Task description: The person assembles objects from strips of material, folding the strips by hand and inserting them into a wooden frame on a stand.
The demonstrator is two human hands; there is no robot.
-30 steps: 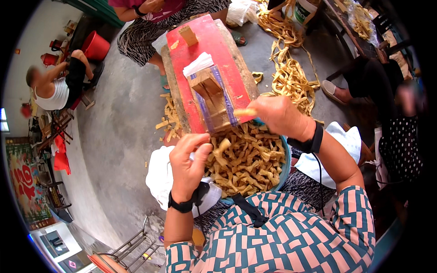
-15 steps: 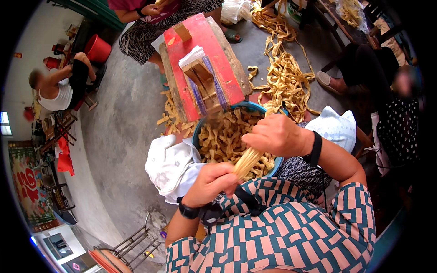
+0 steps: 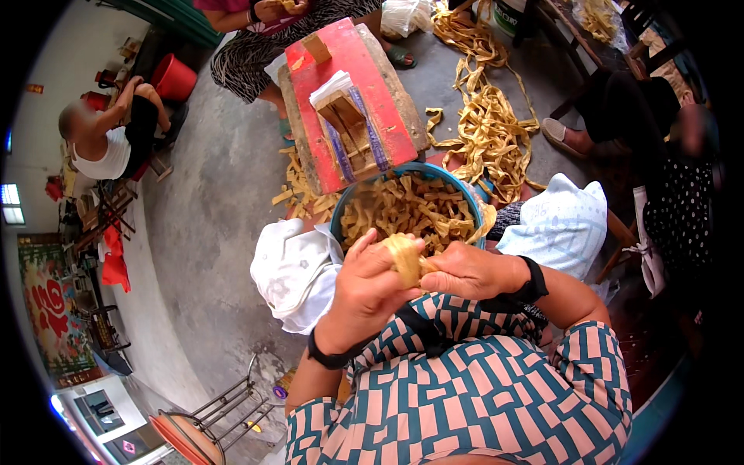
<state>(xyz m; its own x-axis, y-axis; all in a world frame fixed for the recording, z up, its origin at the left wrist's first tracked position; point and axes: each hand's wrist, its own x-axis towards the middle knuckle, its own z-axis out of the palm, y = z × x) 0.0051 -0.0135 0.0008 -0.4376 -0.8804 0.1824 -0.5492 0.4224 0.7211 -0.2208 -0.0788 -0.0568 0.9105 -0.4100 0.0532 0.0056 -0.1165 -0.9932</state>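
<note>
A yellow-tan bundle of flat, strip-like material is between my hands, just over the near side of a blue tub. My left hand is closed around the bundle from the left, its fingers wrapped about it. On the other side my right hand pinches its end; the fingertips are partly hidden. Many short knotted tan pieces fill the tub. From the tub's right rim hangs a loose yellow strip. White cloth covers my left knee, and pale blue cloth my right.
A red-topped wooden bench beyond the tub carries a wooden block stand. Long yellow strips lie heaped on the floor; short pieces lie left of the bench. People sit across, left and right. A metal-framed stool stands lower left.
The bundle, earlier stretched diagonally between my hands, is now compact and gathered in my left hand. My right hand has come down and turned to pinch beside it.
</note>
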